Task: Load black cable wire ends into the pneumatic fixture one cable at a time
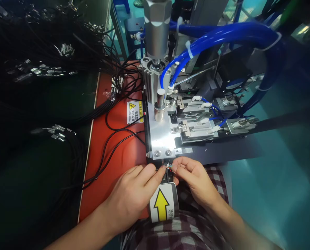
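At the front of a metal press machine (161, 139), my two hands meet over a small black fixture (166, 177). Thin coloured wires (169, 167), with a bit of red and green showing, lie between my fingertips. My right hand (194, 178) pinches these wires from the right, thumb against forefinger. From the left, my left hand (136, 191) has its fingers closed together, with the forefinger tip at the wires' left end; what lies beneath the fingers is hidden. Just below the fixture is a white plate (174, 198) with a yellow arrow.
Black cables (105, 163) loop over the red bench top (113, 142). Bundles of cables with silvery ends (57, 132) lie at left. Blue air hoses (222, 38) arch above the machine. A warning label (135, 112) sits beside it, and small pneumatic cylinders (196, 130) stand at right.
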Tool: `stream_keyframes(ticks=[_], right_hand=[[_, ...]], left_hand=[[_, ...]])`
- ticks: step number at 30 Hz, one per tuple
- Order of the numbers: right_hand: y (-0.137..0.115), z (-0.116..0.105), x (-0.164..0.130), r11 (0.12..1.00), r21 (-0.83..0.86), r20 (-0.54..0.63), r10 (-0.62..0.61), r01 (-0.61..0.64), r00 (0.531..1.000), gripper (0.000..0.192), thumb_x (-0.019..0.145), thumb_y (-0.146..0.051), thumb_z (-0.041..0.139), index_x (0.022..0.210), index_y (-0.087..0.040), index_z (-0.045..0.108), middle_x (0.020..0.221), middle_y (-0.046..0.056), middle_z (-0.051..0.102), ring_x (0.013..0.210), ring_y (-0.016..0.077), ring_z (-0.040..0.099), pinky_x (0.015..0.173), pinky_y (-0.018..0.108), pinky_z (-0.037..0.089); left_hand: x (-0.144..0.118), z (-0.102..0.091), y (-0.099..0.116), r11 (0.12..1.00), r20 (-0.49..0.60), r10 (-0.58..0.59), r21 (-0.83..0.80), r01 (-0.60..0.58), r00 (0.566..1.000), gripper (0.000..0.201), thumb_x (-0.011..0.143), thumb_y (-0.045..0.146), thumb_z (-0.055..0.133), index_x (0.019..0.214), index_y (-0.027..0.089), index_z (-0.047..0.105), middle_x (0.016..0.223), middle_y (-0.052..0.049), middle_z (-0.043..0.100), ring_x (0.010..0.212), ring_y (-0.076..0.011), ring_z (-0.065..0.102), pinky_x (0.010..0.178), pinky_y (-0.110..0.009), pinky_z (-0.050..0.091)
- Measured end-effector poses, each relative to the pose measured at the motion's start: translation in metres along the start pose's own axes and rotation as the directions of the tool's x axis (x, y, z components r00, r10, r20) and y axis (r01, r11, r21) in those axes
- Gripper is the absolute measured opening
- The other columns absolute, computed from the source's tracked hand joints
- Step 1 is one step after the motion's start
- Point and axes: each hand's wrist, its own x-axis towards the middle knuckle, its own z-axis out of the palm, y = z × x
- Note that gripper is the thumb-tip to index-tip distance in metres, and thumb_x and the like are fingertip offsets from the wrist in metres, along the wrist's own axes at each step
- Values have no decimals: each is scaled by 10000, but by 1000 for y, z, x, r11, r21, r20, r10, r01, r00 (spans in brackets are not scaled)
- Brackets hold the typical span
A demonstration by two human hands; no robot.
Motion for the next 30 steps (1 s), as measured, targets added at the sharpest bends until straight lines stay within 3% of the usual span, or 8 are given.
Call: stream_keyframes(ticks=[10,16,22,27,30], right_hand=[[-8,-2,-5,983,-180,-26,-25,20,999,177,796,-336,645,756,-172,594,567,-44,573,520,119,560,531,242,417],[-7,-1,-12,954,-280,-130,-144,103,981,234,770,-387,692,804,-167,622,609,-15,602,545,138,582,548,263,453],[-11,-1,-10,945,-309,-113,-148,107,982,209,805,-375,652,799,-168,621,632,-10,600,543,129,571,538,250,450],[-8,-2,-6,896,-416,-74,-200,152,977,173,828,-333,602,791,-165,615,600,-21,541,526,121,497,498,246,412],[-8,-2,-7,809,-536,-40,-311,242,950,117,845,-270,576,783,-176,604,639,-8,555,552,125,494,503,244,406]], left_hand=[[-1,1,0,1000,15,4,27,-4,1000,325,950,104,358,1209,56,548,802,-67,569,667,-176,531,585,-303,488],[2,1,0,1000,-18,13,15,-13,1000,314,938,91,373,1192,47,552,787,-61,561,640,-175,520,549,-302,478],[1,2,-1,1000,4,8,3,-8,1000,325,930,84,381,1212,45,539,810,-71,566,656,-187,529,563,-322,495],[0,1,-1,1000,-8,4,5,-4,1000,319,928,85,393,1209,51,540,801,-63,561,653,-180,523,564,-312,490],[-1,1,0,1000,1,-2,5,2,1000,326,931,85,387,1219,56,538,807,-62,563,659,-175,526,573,-305,492]])
